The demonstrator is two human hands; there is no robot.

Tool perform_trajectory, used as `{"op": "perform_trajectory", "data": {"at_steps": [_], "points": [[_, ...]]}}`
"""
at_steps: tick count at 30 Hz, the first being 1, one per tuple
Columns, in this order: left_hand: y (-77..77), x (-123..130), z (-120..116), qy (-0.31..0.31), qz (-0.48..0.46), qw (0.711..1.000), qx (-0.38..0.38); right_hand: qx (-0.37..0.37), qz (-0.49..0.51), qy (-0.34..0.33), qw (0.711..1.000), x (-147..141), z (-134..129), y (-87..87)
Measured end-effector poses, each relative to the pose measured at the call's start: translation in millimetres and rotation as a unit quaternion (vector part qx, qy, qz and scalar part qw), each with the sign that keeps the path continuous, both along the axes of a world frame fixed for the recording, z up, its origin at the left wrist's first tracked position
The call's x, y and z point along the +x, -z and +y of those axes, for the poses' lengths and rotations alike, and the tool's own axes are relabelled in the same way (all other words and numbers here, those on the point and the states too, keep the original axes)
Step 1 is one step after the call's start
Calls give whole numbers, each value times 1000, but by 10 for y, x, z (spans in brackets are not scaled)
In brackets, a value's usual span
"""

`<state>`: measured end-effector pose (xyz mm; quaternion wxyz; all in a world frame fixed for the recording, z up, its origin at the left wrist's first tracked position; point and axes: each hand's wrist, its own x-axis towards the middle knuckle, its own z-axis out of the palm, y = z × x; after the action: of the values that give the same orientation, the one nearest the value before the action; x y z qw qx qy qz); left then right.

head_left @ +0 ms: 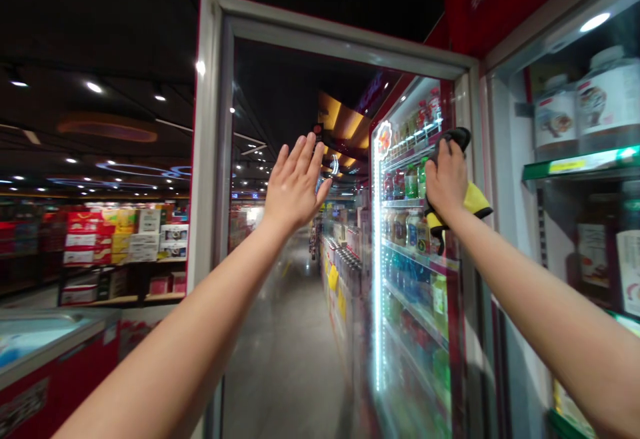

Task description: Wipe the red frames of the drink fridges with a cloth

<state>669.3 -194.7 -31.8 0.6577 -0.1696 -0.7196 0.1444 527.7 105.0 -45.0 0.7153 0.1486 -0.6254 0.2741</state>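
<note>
A glass fridge door [213, 146] with a grey frame stands swung out in front of me. Flat against or just before its pane is my left hand [295, 182], fingers stretched out, with nothing in it. My right hand [445, 182] presses a yellow and black cloth [477, 200] to the glass near the door's right, hinge-side frame. Black folds of the cloth show above and below the fingers. Whether the left palm touches the glass I cannot tell.
The open drinks fridge at right has a shelf edge [580, 162] under large bottles [607, 96]. Through the glass appear a lit drinks cooler [377, 259] and an aisle floor [285, 339]. At lower left stands a red chest freezer [55, 379], with stacked boxes [87, 236] behind.
</note>
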Motion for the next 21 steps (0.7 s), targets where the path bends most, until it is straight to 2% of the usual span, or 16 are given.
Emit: {"op": "perform_trajectory", "data": {"at_steps": [1, 3, 5, 7, 9, 11, 13, 15, 16, 18, 21], "points": [[0, 0, -3, -2, -1, 1000, -1, 35, 1, -3, 999, 48, -83, 20], [2, -1, -2, -5, -2, 1000, -3, 133, 4, -9, 991, 146, -161, 174], [10, -3, 10, -8, 2, 1000, -3, 213, 2, -8, 977, 194, -82, 376], [22, 1, 30, -12, 9, 1000, 0, 236, -2, 0, 972, 158, 108, 474], [33, 11, 49, -17, 14, 1000, 3, 196, 1, 6, 981, 63, 275, 381], [42, 27, 57, -23, 12, 1000, 3, 123, 9, 1, 992, -20, 284, 133], [47, 40, 49, -30, 7, 1000, 0, 79, 14, -9, 997, -17, 87, -131], [47, 47, 30, -32, 4, 999, -7, 103, 15, -19, 994, 98, -240, -266], [46, 48, 20, -30, 4, 999, -11, 136, 19, -24, 990, 183, -403, -262], [45, 51, 7, -27, 4, 999, -16, 217, 29, -38, 975, 354, -635, -135], [48, 65, 11, -37, -2, 999, -15, 298, 42, -59, 952, 459, -629, 119]]}}
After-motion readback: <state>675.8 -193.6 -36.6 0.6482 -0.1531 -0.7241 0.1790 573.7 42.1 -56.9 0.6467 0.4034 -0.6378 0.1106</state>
